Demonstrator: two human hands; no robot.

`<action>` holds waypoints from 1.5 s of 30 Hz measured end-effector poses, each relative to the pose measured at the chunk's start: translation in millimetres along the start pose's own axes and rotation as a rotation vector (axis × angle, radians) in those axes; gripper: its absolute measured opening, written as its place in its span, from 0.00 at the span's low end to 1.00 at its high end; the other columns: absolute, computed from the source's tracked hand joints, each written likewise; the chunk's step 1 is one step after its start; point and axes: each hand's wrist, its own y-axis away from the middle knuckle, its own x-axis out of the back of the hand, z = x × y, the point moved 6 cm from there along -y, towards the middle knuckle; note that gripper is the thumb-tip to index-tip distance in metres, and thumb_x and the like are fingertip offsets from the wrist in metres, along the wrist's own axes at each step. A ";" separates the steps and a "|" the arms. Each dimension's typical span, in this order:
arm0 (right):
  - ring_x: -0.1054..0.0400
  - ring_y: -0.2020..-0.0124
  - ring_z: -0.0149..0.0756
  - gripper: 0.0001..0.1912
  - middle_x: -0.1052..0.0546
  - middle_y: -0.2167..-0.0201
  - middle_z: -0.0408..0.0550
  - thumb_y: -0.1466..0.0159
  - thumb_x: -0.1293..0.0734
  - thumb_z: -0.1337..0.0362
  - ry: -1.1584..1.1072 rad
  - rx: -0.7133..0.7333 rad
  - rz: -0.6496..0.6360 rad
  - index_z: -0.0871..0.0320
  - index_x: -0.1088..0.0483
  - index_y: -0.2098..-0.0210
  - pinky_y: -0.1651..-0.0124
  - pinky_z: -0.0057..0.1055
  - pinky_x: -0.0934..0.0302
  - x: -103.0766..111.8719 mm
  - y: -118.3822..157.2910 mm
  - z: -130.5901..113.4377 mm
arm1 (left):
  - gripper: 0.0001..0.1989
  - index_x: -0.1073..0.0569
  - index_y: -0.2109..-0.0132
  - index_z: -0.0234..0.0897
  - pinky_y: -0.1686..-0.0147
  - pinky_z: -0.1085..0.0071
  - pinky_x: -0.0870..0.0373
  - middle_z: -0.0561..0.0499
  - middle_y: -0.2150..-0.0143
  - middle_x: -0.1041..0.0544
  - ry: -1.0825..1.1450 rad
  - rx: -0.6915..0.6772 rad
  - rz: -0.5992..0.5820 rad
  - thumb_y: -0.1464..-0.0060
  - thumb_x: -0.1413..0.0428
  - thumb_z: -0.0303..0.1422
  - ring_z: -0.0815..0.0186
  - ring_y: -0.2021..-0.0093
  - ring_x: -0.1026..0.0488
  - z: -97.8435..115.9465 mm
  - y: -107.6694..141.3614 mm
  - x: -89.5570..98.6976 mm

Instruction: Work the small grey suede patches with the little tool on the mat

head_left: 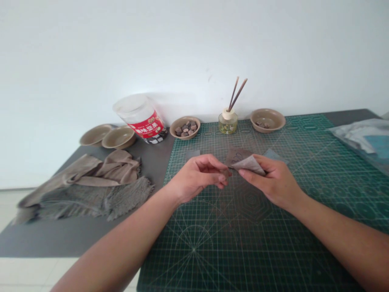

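Above the green cutting mat (pixel 243 243), my left hand (pixel 199 178) and my right hand (pixel 269 182) meet around a folded piece of grey-brown fabric (pixel 247 164). The right thumb and fingers pinch its lower fold. My left fingertips press against its left corner. A curved outline is marked on the fabric near that corner. A small grey fabric scrap (pixel 193 154) lies on the mat beyond my left hand, and a blue-grey scrap (pixel 273 155) shows past my right hand.
Beyond the hands stand a bowl of brown cubes (pixel 184 127), a glass jar with sticks (pixel 227 123), and a bowl (pixel 267 120). To the left are a tipped plastic tub (pixel 140 116), two bowls (pixel 106 136), and crumpled cloth (pixel 85 186). A clear bag (pixel 361 142) lies at right.
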 end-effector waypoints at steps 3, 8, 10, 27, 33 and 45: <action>0.32 0.69 0.34 0.08 0.24 0.70 0.43 0.33 0.31 0.58 -0.004 0.004 0.004 0.55 0.23 0.63 0.67 0.31 0.41 0.7 -0.1 0.1 | 0.10 0.22 0.61 0.31 0.66 0.74 0.21 0.46 0.62 0.17 -0.001 -0.024 -0.006 0.51 0.32 0.23 0.66 0.66 0.18 1.4 -0.2 -0.8; 0.31 0.69 0.35 0.08 0.23 0.69 0.43 0.33 0.31 0.58 -0.012 0.001 0.011 0.55 0.22 0.61 0.66 0.31 0.40 1.7 0.2 1.3 | 0.13 0.22 0.57 0.32 0.61 0.70 0.19 0.45 0.61 0.16 0.028 -0.008 0.018 0.50 0.33 0.22 0.62 0.62 0.16 0.1 0.1 0.6; 0.31 0.68 0.35 0.08 0.22 0.68 0.44 0.33 0.31 0.58 -0.012 0.001 0.016 0.55 0.22 0.60 0.66 0.32 0.40 2.3 0.2 1.1 | 0.14 0.23 0.58 0.32 0.59 0.69 0.19 0.45 0.60 0.15 0.041 0.004 0.031 0.52 0.32 0.21 0.61 0.61 0.16 -1.0 0.4 1.5; 0.32 0.71 0.31 0.07 0.24 0.71 0.41 0.33 0.31 0.60 -0.025 0.038 0.060 0.56 0.22 0.63 0.67 0.28 0.41 7.3 -1.0 -2.2 | 0.11 0.18 0.57 0.32 0.61 0.69 0.18 0.44 0.63 0.15 -0.115 -0.061 0.098 0.50 0.31 0.26 0.63 0.64 0.17 0.3 -3.0 10.4; 0.32 0.70 0.31 0.07 0.23 0.71 0.41 0.33 0.30 0.60 -0.022 0.047 0.061 0.56 0.22 0.63 0.67 0.28 0.41 8.1 -1.1 -2.9 | 0.10 0.18 0.56 0.32 0.59 0.68 0.18 0.45 0.61 0.15 -0.222 -0.128 0.058 0.47 0.33 0.26 0.64 0.62 0.18 5.2 -1.7 6.9; 0.29 0.67 0.30 0.05 0.23 0.68 0.43 0.34 0.30 0.65 0.041 0.245 0.051 0.56 0.20 0.62 0.63 0.28 0.36 -3.3 5.6 -17.9 | 0.15 0.22 0.55 0.33 0.64 0.73 0.23 0.49 0.64 0.16 -0.269 -0.143 0.012 0.51 0.31 0.24 0.69 0.67 0.20 1.3 -2.5 4.3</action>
